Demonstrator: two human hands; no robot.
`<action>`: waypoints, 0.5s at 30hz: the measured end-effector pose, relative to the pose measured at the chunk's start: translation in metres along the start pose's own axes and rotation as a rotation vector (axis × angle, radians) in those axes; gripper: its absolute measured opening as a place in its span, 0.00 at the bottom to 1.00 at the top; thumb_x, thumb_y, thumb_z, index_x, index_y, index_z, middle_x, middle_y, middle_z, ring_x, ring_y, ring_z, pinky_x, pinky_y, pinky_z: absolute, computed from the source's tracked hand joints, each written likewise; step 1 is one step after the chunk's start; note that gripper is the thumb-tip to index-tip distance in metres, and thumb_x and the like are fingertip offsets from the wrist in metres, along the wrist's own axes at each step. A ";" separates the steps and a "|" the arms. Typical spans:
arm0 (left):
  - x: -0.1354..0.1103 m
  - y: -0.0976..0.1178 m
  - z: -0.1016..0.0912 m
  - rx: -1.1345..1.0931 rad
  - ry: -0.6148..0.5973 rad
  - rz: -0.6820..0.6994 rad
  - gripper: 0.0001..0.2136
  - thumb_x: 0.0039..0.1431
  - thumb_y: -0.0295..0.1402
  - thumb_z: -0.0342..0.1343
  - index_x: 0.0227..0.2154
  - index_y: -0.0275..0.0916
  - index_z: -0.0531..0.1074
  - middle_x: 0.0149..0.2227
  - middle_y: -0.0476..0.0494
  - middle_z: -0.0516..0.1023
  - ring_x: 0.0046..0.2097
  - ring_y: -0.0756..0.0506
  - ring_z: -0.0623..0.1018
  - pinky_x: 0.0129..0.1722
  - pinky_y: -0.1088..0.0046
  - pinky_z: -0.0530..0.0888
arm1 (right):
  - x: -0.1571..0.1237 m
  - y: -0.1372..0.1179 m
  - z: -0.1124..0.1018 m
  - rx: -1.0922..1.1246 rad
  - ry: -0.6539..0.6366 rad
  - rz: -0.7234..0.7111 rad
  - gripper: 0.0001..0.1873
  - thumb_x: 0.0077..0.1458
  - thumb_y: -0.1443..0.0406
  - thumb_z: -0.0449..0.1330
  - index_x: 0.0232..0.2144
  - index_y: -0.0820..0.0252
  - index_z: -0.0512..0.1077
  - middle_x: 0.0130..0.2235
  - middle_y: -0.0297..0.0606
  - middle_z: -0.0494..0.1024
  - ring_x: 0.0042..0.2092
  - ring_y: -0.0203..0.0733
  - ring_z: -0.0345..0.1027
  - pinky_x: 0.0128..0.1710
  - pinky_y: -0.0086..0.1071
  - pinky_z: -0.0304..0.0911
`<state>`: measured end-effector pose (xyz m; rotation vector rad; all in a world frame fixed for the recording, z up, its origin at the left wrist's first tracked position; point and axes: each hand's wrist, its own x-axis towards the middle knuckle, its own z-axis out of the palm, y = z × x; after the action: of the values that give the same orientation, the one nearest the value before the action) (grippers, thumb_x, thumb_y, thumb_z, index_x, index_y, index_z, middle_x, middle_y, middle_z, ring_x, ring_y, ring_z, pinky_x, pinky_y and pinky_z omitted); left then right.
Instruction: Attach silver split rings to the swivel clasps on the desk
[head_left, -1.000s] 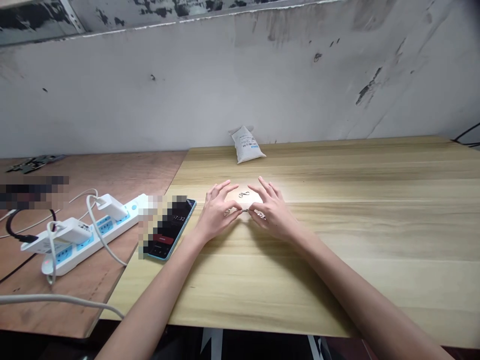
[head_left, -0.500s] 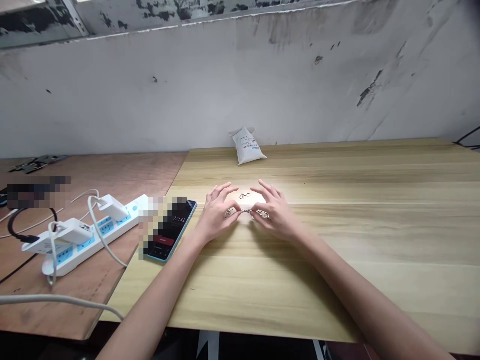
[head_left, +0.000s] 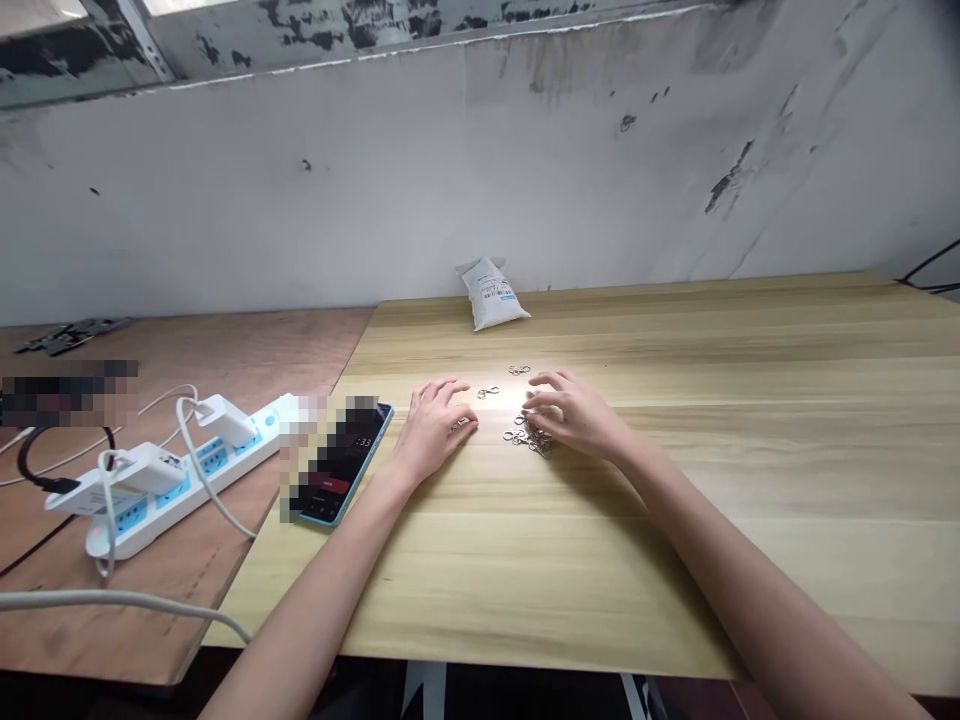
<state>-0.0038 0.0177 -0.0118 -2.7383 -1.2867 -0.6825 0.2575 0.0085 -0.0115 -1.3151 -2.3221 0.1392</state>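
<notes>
right here the left hand (head_left: 433,430) is resting over the pale wooden table (head_left: 675,560), its fingers curled and a little apart, tips just beside a small metal ring (head_left: 459,424). the right hand (head_left: 577,415) is hovering at a loose heap of metal rings (head_left: 534,437), its fingers slightly spread, and it's impossible to tell from up here whether either hand is pinching anything. the heap is lying just under the right fingertips, a metal clip (head_left: 488,392) is sitting between the hands, and a few more rings (head_left: 519,369) are scattered farther out. beyond them, a phone (head_left: 367,440) is lying left of the hands, a power strip (head_left: 180,500) is sitting on a plywood bench (head_left: 225,350), and a white bag (head_left: 491,295) is leaning against the wall (head_left: 480,200).
</notes>
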 end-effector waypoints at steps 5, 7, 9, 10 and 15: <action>0.003 0.005 -0.001 0.032 -0.002 0.028 0.06 0.62 0.30 0.54 0.31 0.40 0.74 0.52 0.42 0.75 0.58 0.40 0.67 0.61 0.53 0.60 | 0.001 -0.009 -0.001 -0.119 -0.028 -0.031 0.09 0.59 0.63 0.59 0.36 0.54 0.80 0.49 0.45 0.76 0.50 0.51 0.66 0.46 0.43 0.62; 0.003 0.006 -0.001 0.019 -0.006 0.026 0.05 0.62 0.29 0.54 0.32 0.40 0.74 0.51 0.42 0.75 0.57 0.41 0.69 0.61 0.53 0.60 | 0.003 -0.012 0.000 -0.146 -0.036 -0.042 0.08 0.59 0.63 0.60 0.35 0.54 0.81 0.48 0.43 0.77 0.50 0.50 0.66 0.45 0.42 0.61; 0.003 0.006 -0.002 0.002 -0.001 0.024 0.04 0.62 0.31 0.55 0.33 0.41 0.75 0.50 0.43 0.75 0.56 0.41 0.69 0.60 0.53 0.61 | 0.005 -0.017 -0.001 -0.159 -0.054 -0.042 0.08 0.59 0.62 0.61 0.33 0.54 0.81 0.46 0.41 0.78 0.49 0.48 0.66 0.43 0.39 0.59; 0.003 0.005 -0.002 -0.002 0.001 0.026 0.04 0.62 0.31 0.55 0.33 0.42 0.75 0.50 0.44 0.75 0.55 0.41 0.69 0.59 0.53 0.61 | 0.007 -0.020 -0.001 -0.173 -0.064 -0.036 0.09 0.59 0.62 0.60 0.32 0.54 0.81 0.44 0.41 0.78 0.48 0.47 0.66 0.42 0.38 0.58; 0.005 0.002 -0.003 0.016 -0.015 0.049 0.07 0.63 0.31 0.53 0.31 0.41 0.75 0.47 0.44 0.77 0.54 0.39 0.70 0.56 0.54 0.63 | 0.013 -0.035 0.002 -0.343 -0.083 -0.022 0.16 0.61 0.66 0.55 0.25 0.60 0.78 0.34 0.43 0.78 0.41 0.46 0.65 0.41 0.38 0.54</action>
<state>-0.0005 0.0192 -0.0072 -2.7577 -1.2173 -0.6460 0.2232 0.0012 0.0020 -1.4654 -2.5101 -0.2271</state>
